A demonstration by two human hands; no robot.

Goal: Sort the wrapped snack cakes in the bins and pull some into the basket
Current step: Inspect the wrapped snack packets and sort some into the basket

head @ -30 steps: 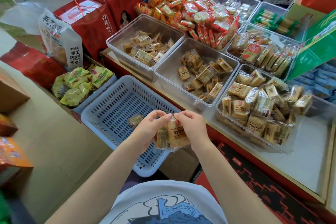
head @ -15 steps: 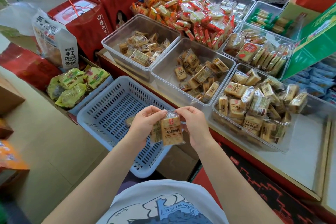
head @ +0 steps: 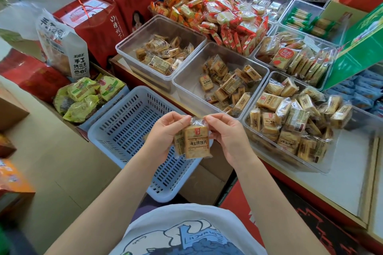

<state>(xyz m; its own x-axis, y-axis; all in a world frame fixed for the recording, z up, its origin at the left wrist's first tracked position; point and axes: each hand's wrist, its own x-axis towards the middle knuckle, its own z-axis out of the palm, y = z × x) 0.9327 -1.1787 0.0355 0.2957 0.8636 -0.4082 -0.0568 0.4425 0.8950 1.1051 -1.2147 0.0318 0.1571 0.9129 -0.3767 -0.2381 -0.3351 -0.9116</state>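
My left hand [head: 163,134] and my right hand [head: 228,136] hold two wrapped snack cakes [head: 195,143] up between them, above the right edge of the blue slotted basket [head: 124,128]. The front cake faces me with its tan label upright; the second one sits behind it on the left hand's side. Both hands pinch the top of the clear wrappers. Three clear bins of similar tan snack cakes stand on the counter: a far-left bin [head: 132,47], a middle bin [head: 186,80] and a fuller right bin [head: 259,130].
Red and orange snack packs [head: 217,14] are heaped behind the bins. More clear bins [head: 290,56] stand at the back right beside a green box [head: 362,47]. Green packets [head: 83,97] and red gift boxes [head: 93,20] stand left of the basket.
The two cakes have been turned upright, so the front label now faces me. Both hands stay in the same place over the basket's edge.
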